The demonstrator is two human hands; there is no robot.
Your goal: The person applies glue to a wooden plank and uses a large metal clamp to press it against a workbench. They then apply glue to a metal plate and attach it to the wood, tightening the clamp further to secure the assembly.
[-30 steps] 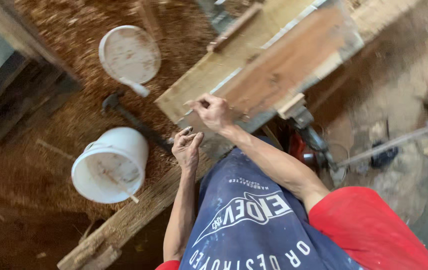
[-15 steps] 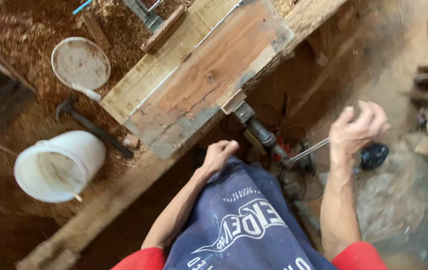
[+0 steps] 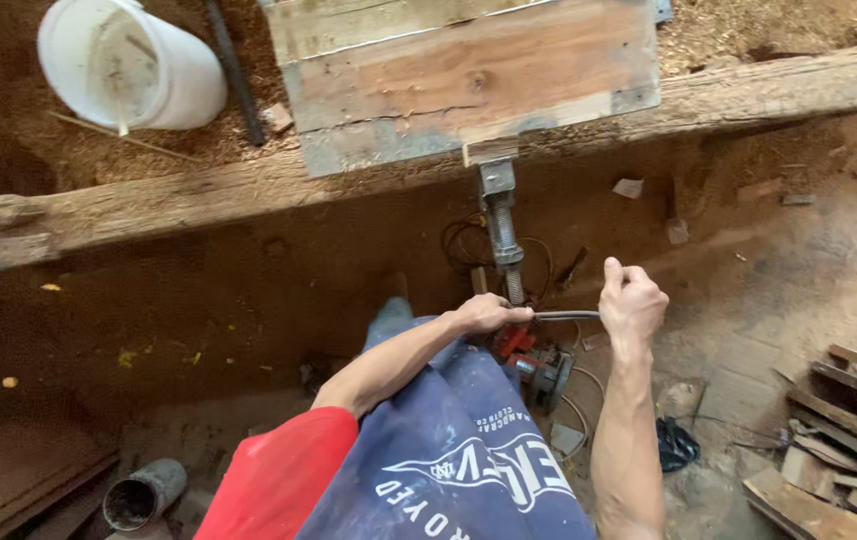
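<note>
**Two hands on the vise bar**

Two hands work one thin metal bar [image 3: 567, 316]. It lies flat, across the near end of a long grey screw [image 3: 501, 228]. The screw runs from a wooden work board [image 3: 469, 75] at the far side down toward the person.

The left hand [image 3: 489, 314] is curled over the left end of the bar, right by the screw. The right hand [image 3: 633, 303] is closed in a fist around the right end, with the thumb sticking up. Both hands grip tight.

To turn it well, I think both hands should push evenly, one up and one down, so the bar spins and does not slip out of the screw. Slow turns are safer than jerks. The left fingers sit very close to the screw, so they should stay off the thread.

A red power tool [image 3: 534, 362] lies just under the hands, with wires around it. It may be a saw, but the view is too dark to tell. A white bucket [image 3: 129, 65] lies far left in the sawdust. Loose planks [image 3: 839, 440] lie near right.
</note>
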